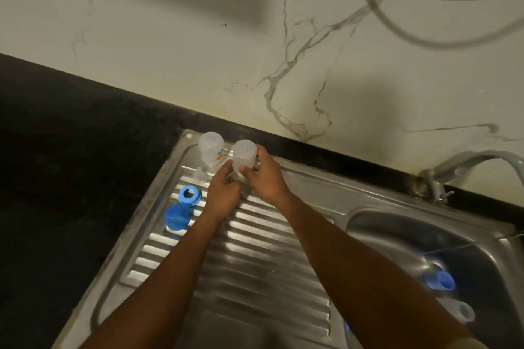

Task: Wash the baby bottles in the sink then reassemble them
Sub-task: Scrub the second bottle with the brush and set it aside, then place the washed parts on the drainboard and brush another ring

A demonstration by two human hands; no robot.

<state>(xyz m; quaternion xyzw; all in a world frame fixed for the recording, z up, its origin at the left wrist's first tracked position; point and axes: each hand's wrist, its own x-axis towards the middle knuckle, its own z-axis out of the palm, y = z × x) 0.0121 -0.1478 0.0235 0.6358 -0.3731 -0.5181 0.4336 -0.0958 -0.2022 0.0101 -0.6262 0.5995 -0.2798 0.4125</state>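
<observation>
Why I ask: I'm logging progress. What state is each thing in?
Held bottle: upside down, gripped by both hands.
Left hand: holding its lower end.
Right hand: holding its side.
Second bottle: upside down on drainboard, untouched.
Blue ring: loose on drainboard.
Blue cap: loose beside ring.
Tap: no water seen.

The scene is dimly lit, with a warm cast. Broad soft shadows are thrown on the wall (312, 37) above the right grip (263, 178). Streaky glare is seen on the draining board (255, 241) below it. The desk (56, 150) to its left is lost in blackness. The bottle (243, 154) held in it is softly blurred, and straight lines are bowed towards the frame edges.
</observation>
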